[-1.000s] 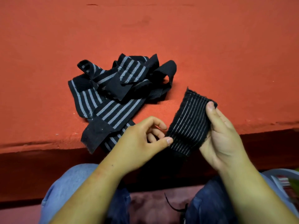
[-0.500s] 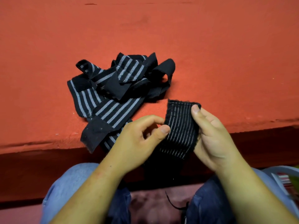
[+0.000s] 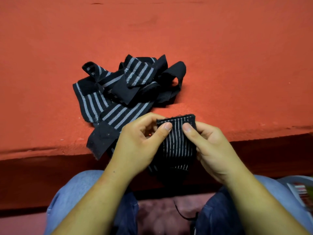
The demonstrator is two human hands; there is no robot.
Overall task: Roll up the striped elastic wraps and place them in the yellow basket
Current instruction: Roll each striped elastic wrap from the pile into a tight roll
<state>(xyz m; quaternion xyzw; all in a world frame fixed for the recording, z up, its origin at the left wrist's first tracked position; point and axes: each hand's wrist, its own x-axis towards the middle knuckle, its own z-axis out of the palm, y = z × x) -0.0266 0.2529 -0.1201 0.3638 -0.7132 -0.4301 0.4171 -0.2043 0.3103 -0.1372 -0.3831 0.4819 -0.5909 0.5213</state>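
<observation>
One wrap [image 3: 177,143] is up in both hands: black elastic with thin pale stripes running lengthwise, its top edge a bit frayed. It's held upright just at the near edge of the red surface [image 3: 220,65], and its lower end hangs down dark over the lap. The left hand [image 3: 137,146] pinches the upper left corner, with the thumb [image 3: 165,128] pressed flat on the front and the fingers curled behind. The right hand [image 3: 215,150] does the same on the upper right corner, its thumb [image 3: 188,128] on the stripes and its fingers tucked round the back. The two thumbs sit close together, with only a few stripes between them.

That's one wrap in hand and two hands on it. Just beyond, to the far left, one tangled heap of wraps [image 3: 125,92] lies on the red surface. Its stripes are broader and grey on black, with plain black end tabs, and one tab droops over the near edge. How many wraps are in that heap I cannot tell. Two knees in blue jeans [image 3: 72,192] show below, and a pale plastic rim [image 3: 298,179] peeks in at the near right.
</observation>
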